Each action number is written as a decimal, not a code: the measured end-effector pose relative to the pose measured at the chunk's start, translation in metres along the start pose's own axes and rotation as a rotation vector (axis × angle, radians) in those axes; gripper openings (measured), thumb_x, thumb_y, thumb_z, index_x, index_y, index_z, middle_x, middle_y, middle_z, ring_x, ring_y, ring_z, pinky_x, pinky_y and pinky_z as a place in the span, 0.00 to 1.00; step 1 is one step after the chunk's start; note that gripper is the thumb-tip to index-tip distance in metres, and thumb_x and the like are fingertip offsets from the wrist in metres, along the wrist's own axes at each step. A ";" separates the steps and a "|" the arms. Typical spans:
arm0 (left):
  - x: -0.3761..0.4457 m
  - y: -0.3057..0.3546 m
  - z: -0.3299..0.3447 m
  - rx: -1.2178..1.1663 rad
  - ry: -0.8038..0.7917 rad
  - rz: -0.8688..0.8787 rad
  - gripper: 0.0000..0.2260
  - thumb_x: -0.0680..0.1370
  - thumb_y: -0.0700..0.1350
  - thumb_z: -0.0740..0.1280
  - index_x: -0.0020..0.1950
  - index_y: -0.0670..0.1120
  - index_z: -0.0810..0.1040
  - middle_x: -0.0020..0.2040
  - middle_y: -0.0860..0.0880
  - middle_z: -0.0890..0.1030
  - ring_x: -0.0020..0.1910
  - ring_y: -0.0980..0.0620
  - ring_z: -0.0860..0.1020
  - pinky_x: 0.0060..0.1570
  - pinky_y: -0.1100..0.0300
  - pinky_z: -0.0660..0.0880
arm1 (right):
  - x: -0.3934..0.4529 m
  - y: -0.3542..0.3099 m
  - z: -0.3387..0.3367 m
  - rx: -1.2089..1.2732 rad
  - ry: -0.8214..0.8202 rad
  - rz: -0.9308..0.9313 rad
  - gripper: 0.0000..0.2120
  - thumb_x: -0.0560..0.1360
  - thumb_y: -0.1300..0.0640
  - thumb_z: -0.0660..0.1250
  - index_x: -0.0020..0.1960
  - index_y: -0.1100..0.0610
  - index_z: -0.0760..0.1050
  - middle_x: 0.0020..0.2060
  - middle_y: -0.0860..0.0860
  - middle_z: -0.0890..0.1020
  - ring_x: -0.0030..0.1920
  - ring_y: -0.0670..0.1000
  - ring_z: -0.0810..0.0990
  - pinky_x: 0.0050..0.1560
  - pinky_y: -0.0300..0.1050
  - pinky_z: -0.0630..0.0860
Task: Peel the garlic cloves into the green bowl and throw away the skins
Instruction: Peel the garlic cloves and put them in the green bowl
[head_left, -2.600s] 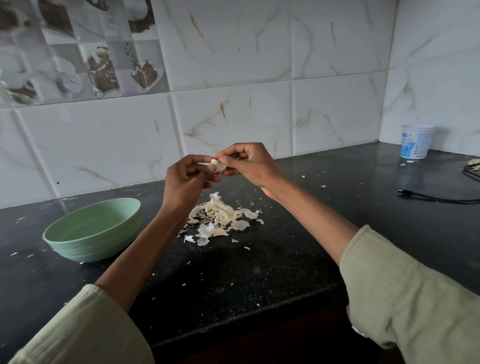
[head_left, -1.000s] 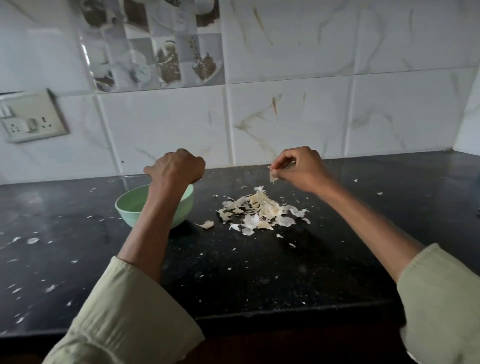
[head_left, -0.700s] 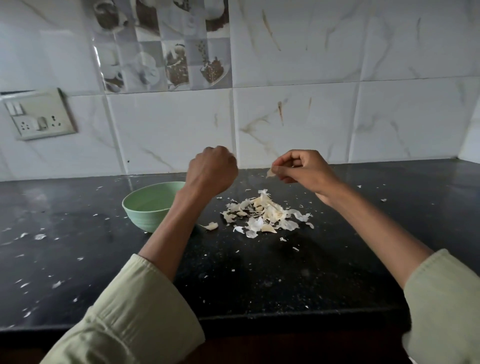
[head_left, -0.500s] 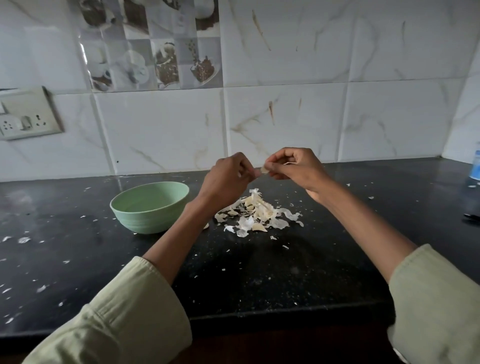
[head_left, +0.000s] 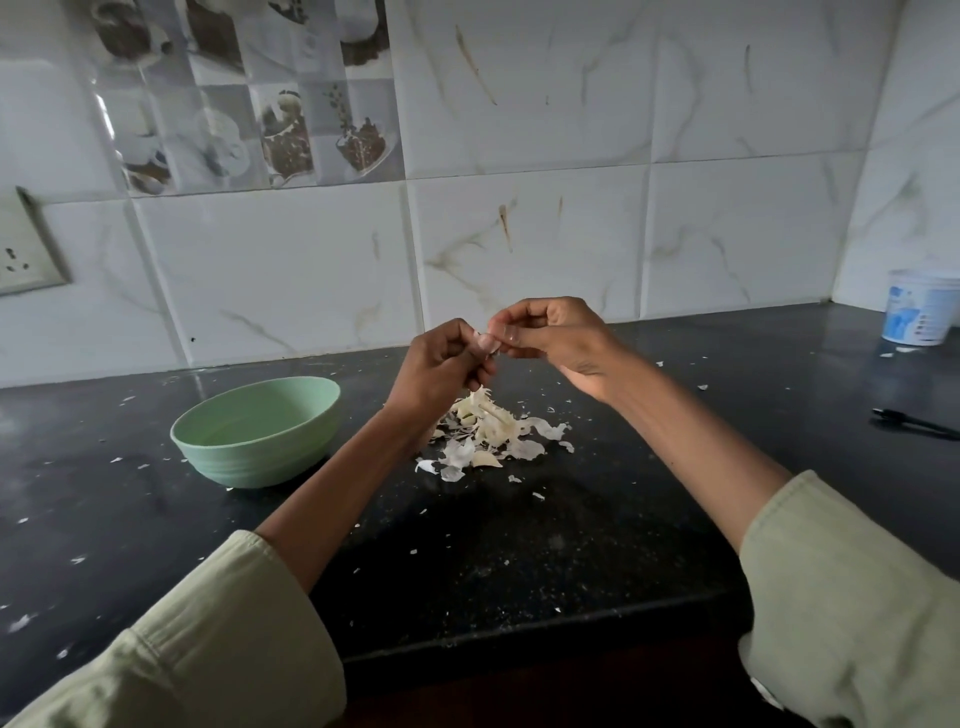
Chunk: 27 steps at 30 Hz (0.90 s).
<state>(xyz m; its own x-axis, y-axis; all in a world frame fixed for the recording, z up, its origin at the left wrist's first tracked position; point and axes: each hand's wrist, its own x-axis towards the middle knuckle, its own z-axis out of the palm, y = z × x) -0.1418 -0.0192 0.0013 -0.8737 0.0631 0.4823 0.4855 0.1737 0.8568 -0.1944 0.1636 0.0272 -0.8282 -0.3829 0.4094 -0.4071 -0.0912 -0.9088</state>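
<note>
Both hands pinch 1 garlic clove (head_left: 487, 343) above the skin pile (head_left: 491, 434): left hand (head_left: 441, 366) steadies, right hand (head_left: 550, 332) picks, so peelings land together. Green bowl (head_left: 257, 431) waits left.

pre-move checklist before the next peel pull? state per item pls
1. Garlic clove pinched between left hand and right hand: ok.
2. Clove held above the skin pile, so skins should drop there: ok.
3. Green bowl upright, left of the hands, nothing in the way: ok.
4. Bowl contents: cannot tell, inside mostly hidden by its rim.
5. Skins cleared from the counter: not ok, pile and scattered flakes remain.
6. Bin for skins: cannot tell, none in view.
</note>
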 end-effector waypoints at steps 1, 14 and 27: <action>0.000 0.000 0.001 -0.047 -0.006 -0.006 0.08 0.84 0.42 0.67 0.50 0.37 0.77 0.39 0.45 0.82 0.36 0.53 0.77 0.37 0.62 0.74 | 0.000 0.000 0.000 0.023 0.008 0.002 0.09 0.74 0.65 0.76 0.54 0.65 0.83 0.46 0.58 0.87 0.46 0.49 0.85 0.47 0.39 0.81; 0.001 0.003 -0.002 0.086 0.056 0.030 0.05 0.79 0.37 0.74 0.53 0.37 0.82 0.41 0.43 0.87 0.40 0.49 0.85 0.45 0.59 0.82 | 0.001 0.004 0.004 0.009 0.065 -0.017 0.05 0.76 0.68 0.74 0.52 0.65 0.83 0.47 0.56 0.87 0.45 0.47 0.85 0.47 0.39 0.82; -0.003 0.009 0.003 0.316 0.088 0.128 0.06 0.82 0.37 0.70 0.46 0.39 0.83 0.36 0.44 0.85 0.33 0.54 0.81 0.38 0.64 0.78 | -0.001 0.001 0.009 0.077 0.063 0.079 0.03 0.78 0.68 0.72 0.50 0.62 0.82 0.43 0.56 0.85 0.41 0.50 0.85 0.46 0.41 0.83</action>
<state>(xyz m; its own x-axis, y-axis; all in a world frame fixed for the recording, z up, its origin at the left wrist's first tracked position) -0.1354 -0.0150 0.0069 -0.7938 0.0218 0.6077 0.5458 0.4661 0.6963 -0.1909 0.1557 0.0257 -0.8800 -0.3334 0.3383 -0.3108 -0.1343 -0.9409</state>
